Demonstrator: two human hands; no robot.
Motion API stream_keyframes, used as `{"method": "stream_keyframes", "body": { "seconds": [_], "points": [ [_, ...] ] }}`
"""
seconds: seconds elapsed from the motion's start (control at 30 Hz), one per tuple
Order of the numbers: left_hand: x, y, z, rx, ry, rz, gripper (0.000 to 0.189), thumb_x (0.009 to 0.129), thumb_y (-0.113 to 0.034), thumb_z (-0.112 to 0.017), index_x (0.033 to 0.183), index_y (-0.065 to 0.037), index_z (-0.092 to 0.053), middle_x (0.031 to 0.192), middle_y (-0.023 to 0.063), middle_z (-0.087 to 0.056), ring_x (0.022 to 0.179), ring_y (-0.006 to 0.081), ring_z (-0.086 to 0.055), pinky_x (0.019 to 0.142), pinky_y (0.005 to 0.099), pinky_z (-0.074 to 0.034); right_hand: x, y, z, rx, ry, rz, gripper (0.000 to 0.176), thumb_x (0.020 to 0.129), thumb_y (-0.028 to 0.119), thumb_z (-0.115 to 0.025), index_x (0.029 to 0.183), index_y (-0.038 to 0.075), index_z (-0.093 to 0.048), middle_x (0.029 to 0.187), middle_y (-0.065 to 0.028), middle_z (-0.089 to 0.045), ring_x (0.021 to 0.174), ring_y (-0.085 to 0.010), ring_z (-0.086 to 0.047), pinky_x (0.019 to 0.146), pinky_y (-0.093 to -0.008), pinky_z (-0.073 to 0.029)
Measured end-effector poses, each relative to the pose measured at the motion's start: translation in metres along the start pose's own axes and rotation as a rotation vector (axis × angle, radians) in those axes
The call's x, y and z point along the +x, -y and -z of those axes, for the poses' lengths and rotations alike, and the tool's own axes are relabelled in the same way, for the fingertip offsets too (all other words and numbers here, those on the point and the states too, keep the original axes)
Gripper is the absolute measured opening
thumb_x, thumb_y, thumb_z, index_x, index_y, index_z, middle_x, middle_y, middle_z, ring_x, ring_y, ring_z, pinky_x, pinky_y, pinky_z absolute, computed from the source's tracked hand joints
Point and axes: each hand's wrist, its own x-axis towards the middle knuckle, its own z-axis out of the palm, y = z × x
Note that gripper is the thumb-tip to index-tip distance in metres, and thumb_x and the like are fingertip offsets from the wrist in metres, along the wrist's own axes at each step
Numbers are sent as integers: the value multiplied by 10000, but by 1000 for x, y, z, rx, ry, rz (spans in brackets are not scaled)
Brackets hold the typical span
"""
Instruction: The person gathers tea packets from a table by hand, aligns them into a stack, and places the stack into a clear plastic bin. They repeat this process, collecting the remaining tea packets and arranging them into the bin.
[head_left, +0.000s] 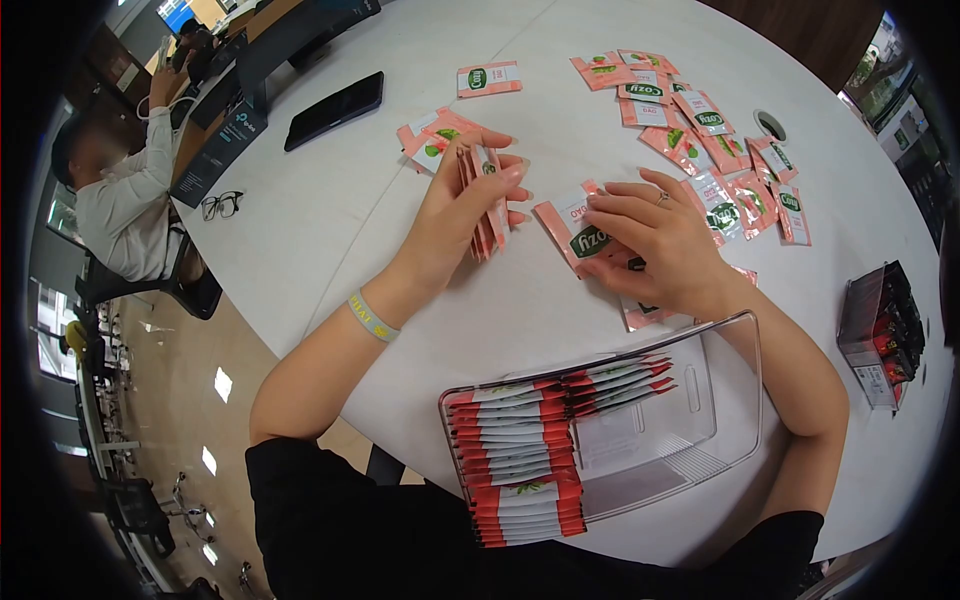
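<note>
My left hand (462, 215) grips an upright stack of pink tea sachets (487, 205) above the white table (350, 200). Just to its right, my right hand (655, 240) pinches a single pink sachet (578, 238) with a green logo, lying flat on the table. More sachets peek out from under the right wrist. A clear plastic bin (700, 400) stands at the table's near edge, with a row of red-topped sachets (520, 450) packed along its left side.
Several loose pink sachets (700, 120) lie scattered at the far right, and one (489, 78) lies at the far middle. A black phone (334, 109) and glasses (222, 205) lie at left. A second clear bin (882, 335) sits at right. A seated person (120, 195) is at far left.
</note>
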Motion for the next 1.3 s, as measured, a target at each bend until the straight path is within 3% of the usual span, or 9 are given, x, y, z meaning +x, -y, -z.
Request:
{"method": "stream_keyframes", "body": {
  "seconds": [0.2,0.4,0.47,0.63,0.83,1.0,1.1,1.23,1.3],
  "points": [
    [-2,16,-2,242,-46,-290,556,860,-158,-651,1326,-129,-348,1218,88,-408,1041,143,-483,893,291,-444,5,7,15,-89,126,-1,397,697,361,-734,934,58,-635,1039,-102,-657,1046,-240,-588,1030,-499,-341],
    [-3,14,-1,404,78,-198,612,802,-135,-726,1277,-122,-339,1189,62,-400,1071,159,-454,921,308,-408,2,10,4,-14,51,-151,335,638,266,-740,881,56,-643,988,-78,-664,967,-233,-605,1029,-500,-340],
    [-5,16,-3,421,83,-224,619,794,-133,-733,1269,-124,-336,1195,64,-405,1073,163,-457,926,315,-404,0,7,-2,-34,-70,-24,305,643,232,-744,884,64,-661,970,-58,-664,942,-214,-604,996,-476,-369],
    [-3,17,-2,383,75,-249,635,801,-121,-718,1293,-128,-316,1220,85,-422,1073,169,-465,919,320,-410,-1,4,-4,-52,-59,56,234,671,144,-701,893,77,-671,957,-38,-669,932,-186,-605,913,-423,-413],
    [0,12,1,199,22,-186,633,841,-149,-661,1358,-109,-297,1267,146,-427,1102,195,-505,910,319,-443,1,8,3,-25,-47,-37,306,671,92,-673,974,97,-635,866,-25,-648,848,-170,-613,882,-400,-426],
    [3,8,4,-167,7,75,634,849,-150,-637,1378,-102,-290,1304,186,-434,1176,270,-524,973,391,-473,2,7,4,-71,-18,-21,265,684,75,-658,946,110,-642,832,-12,-622,785,-181,-612,895,-399,-423],
    [1,2,2,-284,35,136,672,830,-168,-679,1367,-87,-283,1262,168,-465,1103,205,-560,907,336,-494,-4,3,-2,-90,-50,14,193,690,56,-663,875,107,-648,854,-10,-622,839,-170,-623,903,-399,-422],
    [1,-4,3,-400,70,243,637,855,-164,-648,1375,-80,-290,1237,158,-520,1095,219,-580,905,358,-506,0,4,4,-124,-300,95,178,661,30,-685,820,97,-643,899,-7,-637,931,-185,-643,894,-403,-432],
    [0,-5,4,-476,89,356,514,917,-152,-507,1394,-72,-333,1309,213,-497,1173,252,-549,964,403,-483,0,4,4,-160,-357,138,190,649,24,-691,819,92,-640,914,-7,-642,941,-197,-651,882,-401,-441]
  ]
}}
